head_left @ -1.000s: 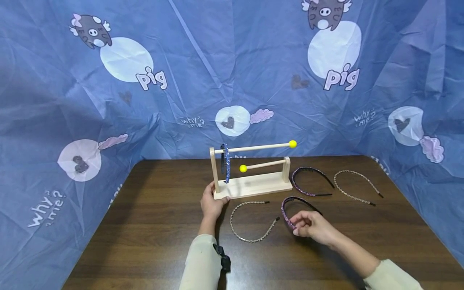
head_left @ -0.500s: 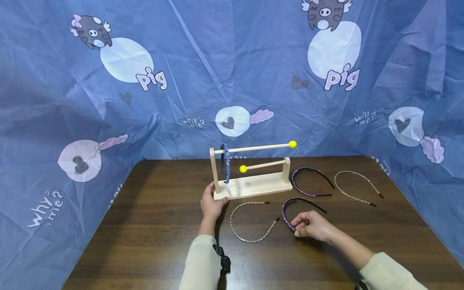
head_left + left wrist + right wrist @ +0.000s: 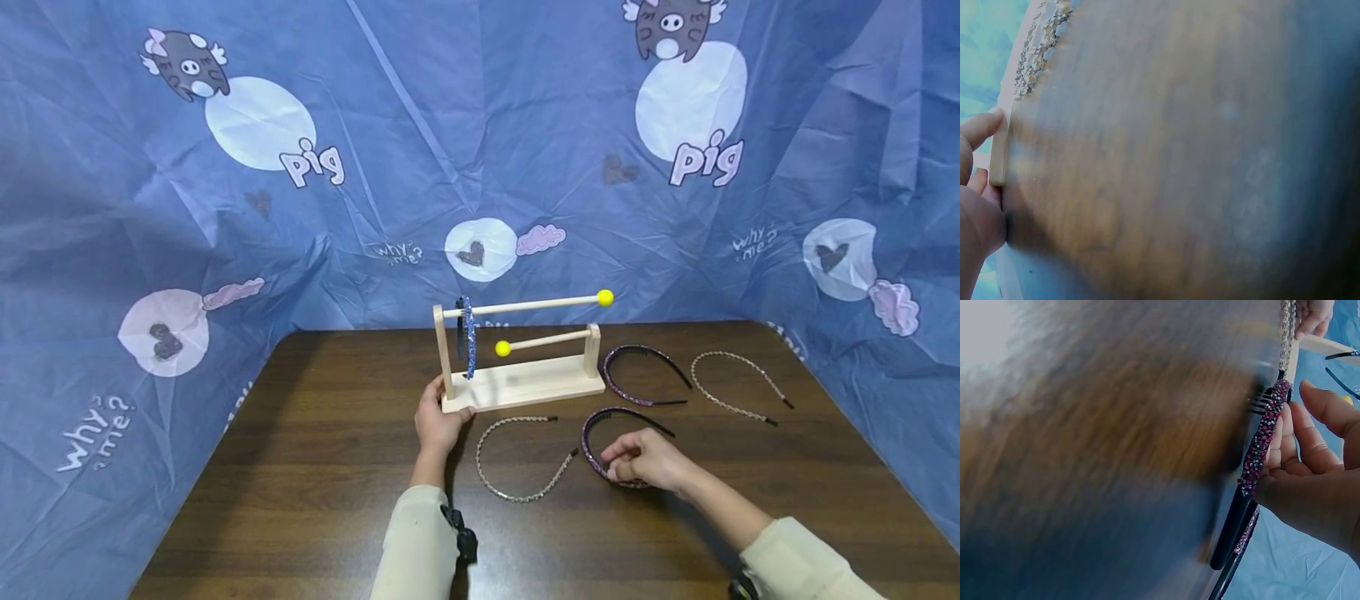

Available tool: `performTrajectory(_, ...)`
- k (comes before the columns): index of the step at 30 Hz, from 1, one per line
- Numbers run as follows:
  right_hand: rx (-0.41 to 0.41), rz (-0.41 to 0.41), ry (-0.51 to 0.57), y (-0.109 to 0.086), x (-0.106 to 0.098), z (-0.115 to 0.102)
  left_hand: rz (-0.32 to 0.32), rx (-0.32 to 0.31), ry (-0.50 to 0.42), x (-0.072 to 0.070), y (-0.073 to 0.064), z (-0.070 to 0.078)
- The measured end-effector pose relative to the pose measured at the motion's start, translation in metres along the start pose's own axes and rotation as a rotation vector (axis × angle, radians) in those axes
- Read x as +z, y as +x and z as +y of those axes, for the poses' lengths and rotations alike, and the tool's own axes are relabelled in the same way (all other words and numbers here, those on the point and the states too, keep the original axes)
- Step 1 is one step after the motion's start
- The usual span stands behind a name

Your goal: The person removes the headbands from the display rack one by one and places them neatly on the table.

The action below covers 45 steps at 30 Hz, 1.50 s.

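Observation:
My left hand [image 3: 438, 425] grips the left end of a wooden headband stand [image 3: 536, 383]; in the left wrist view its thumb rests at the wood's edge [image 3: 999, 153]. A blue glitter headband [image 3: 471, 342] hangs on the stand's upper bar. Low over the table, my right hand [image 3: 648, 458] is at a purple glitter headband [image 3: 587, 446], its fingers relaxed and spread. Seen from the right wrist, all visible digits lie behind that band's sparkly strip [image 3: 1263, 437], with none wrapped over its front. Part of its lower arm is hidden under the hand.
A beige braided headband [image 3: 521, 498] lies between both hands. Behind the right hand are another purple glitter headband [image 3: 618, 393] and a second beige braided one [image 3: 738, 408]. The stand's shorter bar [image 3: 547, 341] ends in a yellow ball. A blue printed cloth [image 3: 480, 167] backs the table.
The purple headband, tilted in my right fingertips a second ago, has come down flatter, and its lower arm now shows below the hand. My left hand has stayed on the stand.

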State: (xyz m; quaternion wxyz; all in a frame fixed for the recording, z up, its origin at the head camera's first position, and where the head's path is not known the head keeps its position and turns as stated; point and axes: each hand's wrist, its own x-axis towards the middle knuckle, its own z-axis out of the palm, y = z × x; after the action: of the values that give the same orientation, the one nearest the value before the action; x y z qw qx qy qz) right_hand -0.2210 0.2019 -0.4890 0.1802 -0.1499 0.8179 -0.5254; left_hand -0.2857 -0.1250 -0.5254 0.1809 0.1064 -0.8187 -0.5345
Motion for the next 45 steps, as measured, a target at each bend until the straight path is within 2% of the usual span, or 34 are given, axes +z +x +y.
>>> performTrajectory(6, -0.008, 0.014, 0.031, 0.003, -0.003, -0.005, 0.001, 0.0, 0.007, -0.001, 0.001, 0.0)
performTrajectory(13, -0.011, 0.078, 0.05, 0.01, -0.006, -0.016, 0.001, 0.002, 0.008, -0.001, 0.0, 0.001)
performTrajectory(18, -0.007, 0.107, 0.11, 0.015, -0.006, -0.025, 0.002, 0.003, 0.0, 0.0, 0.0, 0.0)
performTrajectory(24, -0.003, 0.12, 0.231, 0.022, -0.007, -0.035, 0.004, -0.001, -0.009, 0.0, 0.001, -0.001)
performTrajectory(30, -0.063, 0.134, 0.334, 0.031, -0.004, -0.047, -0.004, -0.004, -0.01, -0.001, 0.001, -0.001)
performTrajectory(36, -0.142, 0.118, 0.393, 0.039, 0.002, -0.057, 0.003, 0.0, -0.009, -0.001, 0.0, 0.001)
performTrajectory(45, -0.176, 0.129, 0.466, 0.052, 0.015, -0.071, 0.004, -0.001, 0.005, -0.001, 0.0, 0.001)
